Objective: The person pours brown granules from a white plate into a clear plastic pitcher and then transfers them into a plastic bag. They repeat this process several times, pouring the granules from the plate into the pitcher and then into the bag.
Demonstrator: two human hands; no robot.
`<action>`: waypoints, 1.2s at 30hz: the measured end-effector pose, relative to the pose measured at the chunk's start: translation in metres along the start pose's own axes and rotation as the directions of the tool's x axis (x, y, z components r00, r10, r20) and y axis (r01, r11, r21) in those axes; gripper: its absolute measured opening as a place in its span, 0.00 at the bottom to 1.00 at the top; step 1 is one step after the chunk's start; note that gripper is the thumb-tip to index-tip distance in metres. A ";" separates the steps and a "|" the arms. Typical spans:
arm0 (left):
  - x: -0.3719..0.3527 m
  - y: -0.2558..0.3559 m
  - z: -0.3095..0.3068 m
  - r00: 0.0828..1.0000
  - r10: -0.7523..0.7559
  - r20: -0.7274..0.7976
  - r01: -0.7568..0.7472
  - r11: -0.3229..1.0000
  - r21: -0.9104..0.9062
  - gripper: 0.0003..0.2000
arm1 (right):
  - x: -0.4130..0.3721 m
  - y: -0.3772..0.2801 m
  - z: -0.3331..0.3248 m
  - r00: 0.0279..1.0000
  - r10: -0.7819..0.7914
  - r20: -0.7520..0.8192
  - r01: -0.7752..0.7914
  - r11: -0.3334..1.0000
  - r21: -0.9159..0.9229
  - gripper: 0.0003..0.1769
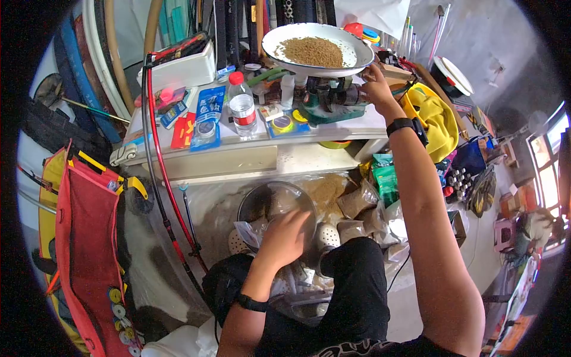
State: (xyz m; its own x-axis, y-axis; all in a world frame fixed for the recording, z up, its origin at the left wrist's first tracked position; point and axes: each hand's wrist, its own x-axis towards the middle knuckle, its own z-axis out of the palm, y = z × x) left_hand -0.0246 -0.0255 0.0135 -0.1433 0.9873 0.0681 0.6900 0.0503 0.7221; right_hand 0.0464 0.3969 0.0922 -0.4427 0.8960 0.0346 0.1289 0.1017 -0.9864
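Beside right hand (pixel 376 88), pan (pixel 357 55) of pellets (pixel 313 52) set above green base (pixel 333 113); could be tipped if nudged. Over bowl (pixel 250 205), left hand (pixel 284 238) blurred; neither hand's grip can be told.

The white bench (pixel 333 135) carries a white box (pixel 189 70) at its back left, a flat blue packet (pixel 209 106) beside an upright red-capped bottle (pixel 242 110), and, farther right, a green base (pixel 334 113) beneath a white pan (pixel 358 52) of brown pellets (pixel 314 52). On the floor (pixel 483 235) below, clear bags of brown material (pixel 358 200) lie close together beside a white perforated shoe (pixel 328 236).
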 end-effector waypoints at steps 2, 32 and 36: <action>-0.002 -0.001 0.000 1.000 0.000 -0.016 0.000 1.000 0.005 0.24 | 0.000 -0.001 -0.009 0.999 0.015 -0.029 -0.015 1.000 -0.016 0.42; -0.001 -0.001 0.002 0.994 -0.069 0.090 0.068 0.998 0.017 0.21 | 0.007 0.012 -0.042 0.980 -0.015 -0.201 0.019 1.000 0.016 0.35; -0.002 -0.005 0.006 0.995 -0.060 0.082 0.059 0.998 0.017 0.21 | 0.017 0.017 -0.041 0.978 -0.039 -0.203 0.048 0.998 0.041 0.34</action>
State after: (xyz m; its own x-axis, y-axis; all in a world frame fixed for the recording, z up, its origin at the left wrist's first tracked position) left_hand -0.0236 -0.0266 0.0059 -0.1264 0.9915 -0.0320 0.6922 0.1112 0.7130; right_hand 0.0776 0.4318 0.0828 -0.2583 0.9604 0.1044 0.0715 0.1268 -0.9893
